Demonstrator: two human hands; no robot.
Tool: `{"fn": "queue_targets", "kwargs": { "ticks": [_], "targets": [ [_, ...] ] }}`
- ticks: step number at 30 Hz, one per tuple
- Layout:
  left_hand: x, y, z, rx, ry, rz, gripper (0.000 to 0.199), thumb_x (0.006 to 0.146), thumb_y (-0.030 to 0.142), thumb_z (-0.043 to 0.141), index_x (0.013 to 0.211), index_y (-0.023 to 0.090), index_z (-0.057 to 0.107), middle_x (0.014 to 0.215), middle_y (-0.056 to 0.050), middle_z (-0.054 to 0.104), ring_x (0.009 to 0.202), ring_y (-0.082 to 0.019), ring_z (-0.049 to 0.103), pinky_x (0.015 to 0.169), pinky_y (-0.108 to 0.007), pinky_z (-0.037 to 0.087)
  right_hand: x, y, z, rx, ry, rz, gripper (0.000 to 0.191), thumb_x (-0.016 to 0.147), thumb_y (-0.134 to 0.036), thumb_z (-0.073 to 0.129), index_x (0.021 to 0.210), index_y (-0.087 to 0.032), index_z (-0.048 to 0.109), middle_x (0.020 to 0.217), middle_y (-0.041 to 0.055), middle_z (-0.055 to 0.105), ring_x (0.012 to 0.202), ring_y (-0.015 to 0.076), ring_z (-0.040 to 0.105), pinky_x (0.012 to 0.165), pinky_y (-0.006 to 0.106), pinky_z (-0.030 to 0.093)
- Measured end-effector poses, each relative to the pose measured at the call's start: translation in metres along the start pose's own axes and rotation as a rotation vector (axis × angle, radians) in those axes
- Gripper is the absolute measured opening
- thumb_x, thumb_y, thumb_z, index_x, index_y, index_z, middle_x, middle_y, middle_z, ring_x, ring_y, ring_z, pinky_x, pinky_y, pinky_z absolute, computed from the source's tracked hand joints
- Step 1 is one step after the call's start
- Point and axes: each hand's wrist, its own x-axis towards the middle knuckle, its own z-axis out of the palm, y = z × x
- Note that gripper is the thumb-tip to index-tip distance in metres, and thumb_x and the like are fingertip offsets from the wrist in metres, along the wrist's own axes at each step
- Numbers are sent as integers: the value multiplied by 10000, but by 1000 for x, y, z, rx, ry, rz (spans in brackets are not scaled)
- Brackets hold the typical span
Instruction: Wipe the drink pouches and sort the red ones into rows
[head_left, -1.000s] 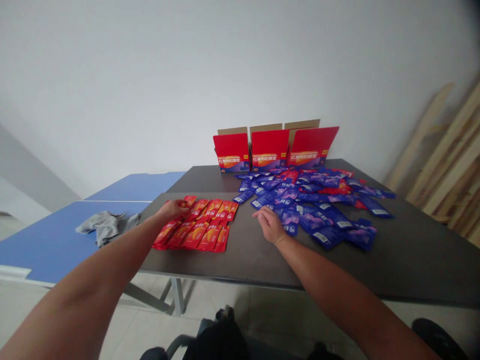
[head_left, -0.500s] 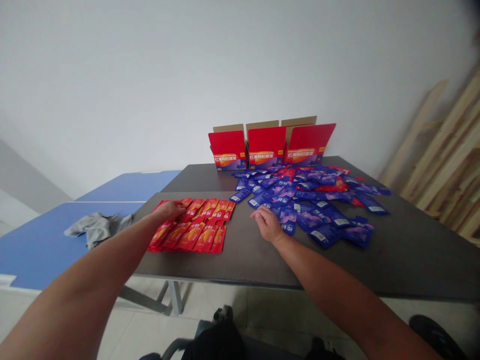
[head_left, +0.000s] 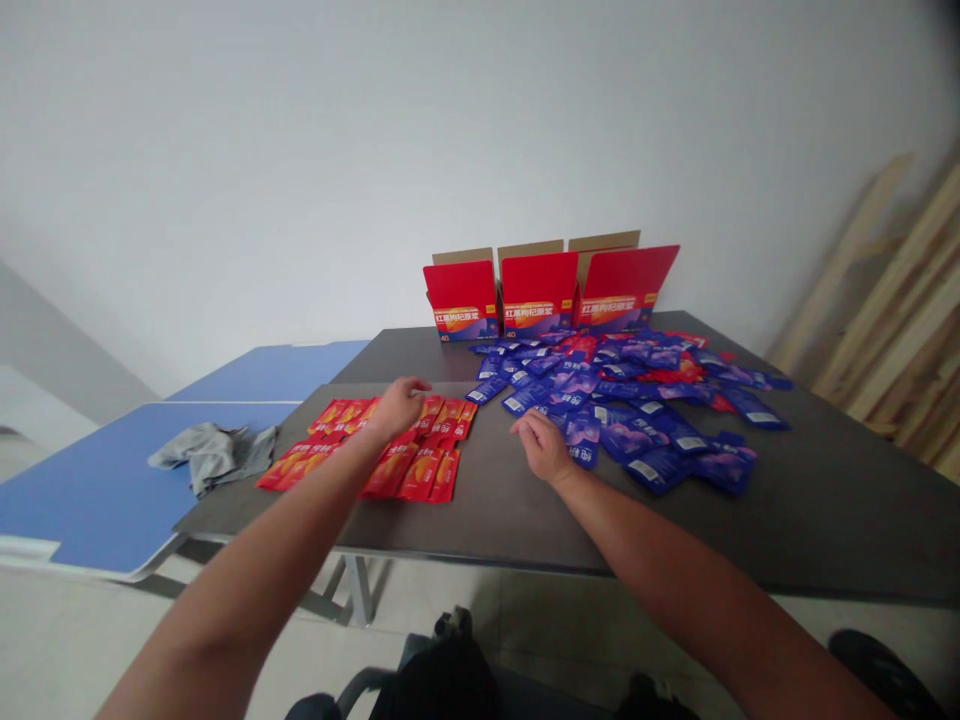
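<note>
Left hand (head_left: 398,408) is curled above the red sachets (head_left: 424,475), grasp unconfirmed; right hand (head_left: 544,448) is held half-curled at the blue sachets (head_left: 622,425), grasp unclear. Red sachets could be swept off the table edge (head_left: 225,526) if brushed.

You're in a bare, makeshift packing room, more storeroom than shop, if you ask me: plain white wall (head_left: 300,180), pale tiled floor (head_left: 82,630), long raw-pine boards (head_left: 892,300) leaning in the corner, a dark grey table (head_left: 825,520) beside a blue folding table (head_left: 90,500), plus open red cardboard cartons (head_left: 538,295) behind piles of shiny blue foil sachets (head_left: 622,395).
</note>
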Motion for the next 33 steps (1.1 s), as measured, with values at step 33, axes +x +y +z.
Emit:
{"fn": "queue_targets", "kwargs": {
  "ticks": [33],
  "targets": [
    [-83,52,162,-336,-178,17,196,755,117,395,649,199,539,670,-9,617,692,-158,559,656,-247,386,44,95,-220,-562,501,831,154,684,-249,706,771,-164,612,887,145,647,902,268,594,830,439,449]
  ]
}}
